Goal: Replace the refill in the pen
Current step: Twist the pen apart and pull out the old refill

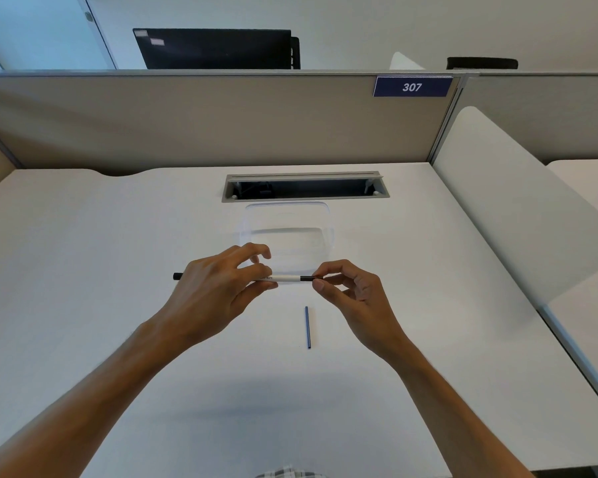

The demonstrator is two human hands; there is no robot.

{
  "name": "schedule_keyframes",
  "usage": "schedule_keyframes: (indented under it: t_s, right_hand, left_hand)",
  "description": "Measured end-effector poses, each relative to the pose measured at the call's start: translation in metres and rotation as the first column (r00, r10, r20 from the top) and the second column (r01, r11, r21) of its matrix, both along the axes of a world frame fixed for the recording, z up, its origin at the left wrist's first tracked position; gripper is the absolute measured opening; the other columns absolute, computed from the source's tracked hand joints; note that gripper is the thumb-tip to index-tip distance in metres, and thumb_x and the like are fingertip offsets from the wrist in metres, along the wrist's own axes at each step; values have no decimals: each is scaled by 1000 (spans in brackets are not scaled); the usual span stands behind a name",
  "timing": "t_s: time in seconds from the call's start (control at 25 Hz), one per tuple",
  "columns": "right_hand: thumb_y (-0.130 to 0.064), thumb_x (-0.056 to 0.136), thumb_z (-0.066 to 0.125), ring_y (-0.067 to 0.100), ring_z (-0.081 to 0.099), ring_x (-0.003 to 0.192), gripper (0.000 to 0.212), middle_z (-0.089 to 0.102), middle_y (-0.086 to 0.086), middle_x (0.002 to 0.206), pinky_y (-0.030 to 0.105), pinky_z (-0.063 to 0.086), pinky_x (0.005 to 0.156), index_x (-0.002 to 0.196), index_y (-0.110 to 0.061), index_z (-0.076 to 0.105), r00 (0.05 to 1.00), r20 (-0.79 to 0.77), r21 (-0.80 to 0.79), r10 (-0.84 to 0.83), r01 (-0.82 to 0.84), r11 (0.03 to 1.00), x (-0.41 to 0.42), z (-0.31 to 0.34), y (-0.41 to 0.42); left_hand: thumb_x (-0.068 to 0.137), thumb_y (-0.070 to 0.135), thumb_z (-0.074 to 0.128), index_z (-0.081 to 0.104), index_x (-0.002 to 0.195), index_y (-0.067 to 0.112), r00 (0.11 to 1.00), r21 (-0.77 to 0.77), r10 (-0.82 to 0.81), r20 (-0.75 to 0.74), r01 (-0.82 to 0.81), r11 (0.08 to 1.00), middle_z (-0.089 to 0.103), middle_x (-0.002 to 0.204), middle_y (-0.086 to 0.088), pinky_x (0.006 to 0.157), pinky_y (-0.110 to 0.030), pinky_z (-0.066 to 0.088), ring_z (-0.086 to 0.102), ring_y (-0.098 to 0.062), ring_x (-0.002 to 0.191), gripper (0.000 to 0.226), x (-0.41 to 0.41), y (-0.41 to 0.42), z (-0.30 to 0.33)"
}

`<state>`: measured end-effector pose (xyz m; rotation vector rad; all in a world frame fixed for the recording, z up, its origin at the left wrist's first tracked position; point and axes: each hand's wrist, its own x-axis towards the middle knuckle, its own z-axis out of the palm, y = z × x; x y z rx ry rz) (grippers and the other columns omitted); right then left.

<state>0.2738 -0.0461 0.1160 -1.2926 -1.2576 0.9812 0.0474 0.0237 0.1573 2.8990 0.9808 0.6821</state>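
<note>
Both hands are raised above the counter (118,270) and share one pen (285,278), held level between them. Left hand (218,288) is closed around the pen's white barrel with thumb and fingers; a black end of the pen sticks out past the left side of that hand. Right hand (351,291) pinches the black section at the pen's other end between thumb and forefinger. Small dark print runs along the barrel beside the left fingers; it is too small to read. A thin blue refill (307,327) lies loose on the counter just below the hands, pointing away from the person, touching neither hand. A clear plastic container (290,232) sits on the counter just behind the pen. Behind it, a grey cable slot (304,186) is set into the white surface. A beige partition (187,122) backs the counter and carries a blue plate (412,86) reading "307". A dark monitor (214,48) shows above the partition.
</note>
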Motion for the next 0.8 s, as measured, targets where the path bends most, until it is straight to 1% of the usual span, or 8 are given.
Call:
schedule_keyframes:
  t_s: [0.12,0.2,0.24,0.4,0.56,0.64,0.68,0.8]
  right_hand:
    - [-34,88,71,8,67,89,15,71,-12,96,24,47,73,96,-21,68,999,28,-19,-29,29,999,-2,1,0]
    - [-49,86,64,9,66,88,28,71,-12,88,30,47,73,91,-22,69,996,64,-10,-55,56,998,-4,2,0]
    - [-50,87,62,7,64,85,30,70,-12,83,31,45,71,88,-20,69,995,74,1,-60,60,998,-4,3,0]
    - [-33,95,61,2,59,76,22,66,-11,80,28,40,68,85,-14,69,997,69,16,-33,31,999,-5,5,0]
    - [-27,93,66,10,63,85,11,69,-10,85,36,46,73,91,-16,69,999,34,-7,-18,18,1000,-4,2,0]
    - [-21,93,67,10,65,87,6,70,-8,89,42,50,76,93,-16,69,999,28,-21,-20,21,1000,-3,1,0]
    - [-20,93,67,9,65,87,5,71,-7,92,42,51,77,94,-16,69,999,28,-21,-22,23,1000,-2,2,-1]
    - [-19,92,68,7,66,87,4,72,-7,96,30,48,74,94,-16,69,1000,22,-22,-18,19,1000,-1,3,-1]
  left_hand:
    - [90,34,59,73,91,19,1000,-9,-3,-11,3,1000,65,113,2,50,-20,36,60,-11,69,20,1,-1,1]
    - [87,32,60,73,90,19,1000,-22,-4,-27,4,1000,65,113,1,52,-16,30,60,-12,67,19,2,-2,2]
    - [86,32,61,73,90,19,999,-30,-4,-32,3,1000,65,113,1,53,-14,27,60,-12,67,19,2,-2,2]
    - [87,33,60,73,90,19,999,-42,2,-35,-4,999,65,112,1,53,-11,23,60,-12,67,19,2,-2,2]
    - [93,36,56,72,91,20,1000,-13,-4,-9,4,1000,65,113,3,50,-20,34,60,-12,67,23,1,-2,0]
    - [91,37,54,72,91,21,1000,-3,-6,1,6,1000,64,114,4,49,-22,37,59,-11,69,25,1,-1,-1]
    - [91,39,53,72,91,21,1000,-1,-7,4,8,1000,64,114,5,48,-22,39,58,-10,69,26,1,-1,-2]
    - [93,42,48,71,92,22,1000,-4,-11,7,11,1000,63,115,6,47,-24,41,57,-9,71,31,1,0,-3]
